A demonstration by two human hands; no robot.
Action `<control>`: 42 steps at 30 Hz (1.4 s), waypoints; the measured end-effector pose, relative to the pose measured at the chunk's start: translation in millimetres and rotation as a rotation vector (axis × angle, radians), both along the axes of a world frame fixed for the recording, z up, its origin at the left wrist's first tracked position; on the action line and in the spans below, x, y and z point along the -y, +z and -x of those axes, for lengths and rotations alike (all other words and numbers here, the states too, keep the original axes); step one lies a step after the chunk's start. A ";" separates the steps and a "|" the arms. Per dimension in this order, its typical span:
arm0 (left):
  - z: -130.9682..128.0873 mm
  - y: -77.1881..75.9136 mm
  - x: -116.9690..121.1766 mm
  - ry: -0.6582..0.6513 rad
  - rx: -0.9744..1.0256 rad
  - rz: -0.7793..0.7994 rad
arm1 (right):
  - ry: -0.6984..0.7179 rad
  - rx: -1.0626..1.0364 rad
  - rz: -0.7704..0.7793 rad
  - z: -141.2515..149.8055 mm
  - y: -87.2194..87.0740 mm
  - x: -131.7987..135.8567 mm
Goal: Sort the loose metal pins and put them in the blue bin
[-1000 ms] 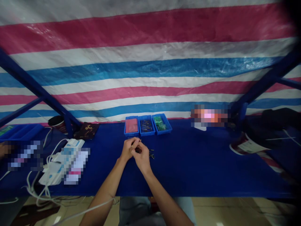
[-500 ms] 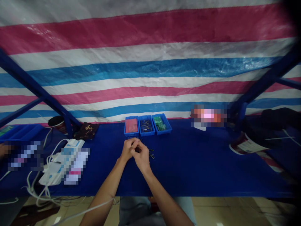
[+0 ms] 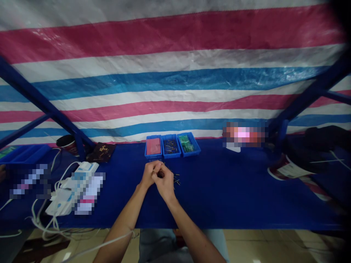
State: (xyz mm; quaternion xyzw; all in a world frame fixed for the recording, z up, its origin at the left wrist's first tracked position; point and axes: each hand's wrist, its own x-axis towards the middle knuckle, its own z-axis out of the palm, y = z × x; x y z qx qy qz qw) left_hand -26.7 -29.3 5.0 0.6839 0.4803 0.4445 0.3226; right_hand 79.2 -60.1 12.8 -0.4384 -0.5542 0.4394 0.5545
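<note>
Watching left hand (image 3: 148, 174) and right hand (image 3: 165, 183) pressed together over blue tabletop (image 3: 219, 193), grip curled closed, anything held hidden (can't tell from here); loose metal pins (image 3: 176, 179) just right, near middle blue tray (image 3: 171, 146).

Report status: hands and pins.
Both hands together, left, right, on something small, unclear. Loose pins beside right hand. Three blue trays ahead.

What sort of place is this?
Probably a makeshift electronics assembly bench: blue trays hold small metal pins and what looks like a green circuit board, with a white power strip nearby and a striped tarpaulin as a backdrop.
</note>
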 end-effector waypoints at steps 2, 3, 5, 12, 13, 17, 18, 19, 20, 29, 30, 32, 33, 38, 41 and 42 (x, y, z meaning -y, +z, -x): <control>1.3 -0.7 -0.4 -0.015 0.000 -0.012 | -0.014 0.039 -0.018 0.1 -1.3 0.9; 1.9 -1.2 -0.6 -0.021 -0.002 -0.017 | -0.021 0.060 -0.026 0.2 -2.0 1.4; 2.7 -2.1 -0.8 -0.026 -0.007 -0.023 | -0.036 0.100 -0.042 0.4 -3.1 2.3; 3.4 -3.1 -1.3 -0.039 -0.004 -0.044 | -0.078 0.176 -0.134 1.8 -0.9 4.9; 3.6 -3.3 -1.3 -0.041 -0.001 -0.052 | -0.078 0.184 -0.146 2.1 -0.2 5.3; 5.2 -3.7 -0.8 -0.059 0.010 -0.077 | -0.062 0.219 -0.185 3.3 1.4 7.7; 5.7 -3.7 -0.6 -0.066 0.008 -0.079 | -0.056 0.227 -0.192 3.5 1.5 8.3; 6.2 -3.6 -0.5 -0.073 0.004 -0.080 | -0.051 0.234 -0.199 3.6 1.4 8.9; 6.7 -3.5 -0.4 -0.078 -0.001 -0.082 | -0.044 0.242 -0.207 3.6 1.3 9.4; 10.8 -7.3 -2.8 -0.093 -0.004 -0.070 | -0.018 0.344 -0.333 5.5 -8.5 8.7; 11.0 -7.4 -2.8 -0.095 -0.001 -0.068 | -0.015 0.351 -0.345 5.6 -9.8 8.5; 11.1 -6.9 -2.5 -0.108 0.019 -0.068 | -0.007 0.364 -0.367 5.7 -11.3 8.5; 11.0 -6.5 -2.4 -0.116 0.033 -0.073 | -0.004 0.369 -0.376 5.7 -11.5 8.6; 10.8 -6.0 -1.8 -0.137 0.063 -0.064 | 0.006 0.387 -0.421 5.5 -9.4 9.0; 11.3 -6.7 -1.1 -0.133 0.053 -0.054 | 0.014 0.400 -0.451 5.3 -8.6 9.1; 11.4 -6.8 -0.8 -0.132 0.051 -0.058 | 0.014 0.402 -0.460 5.3 -8.7 9.2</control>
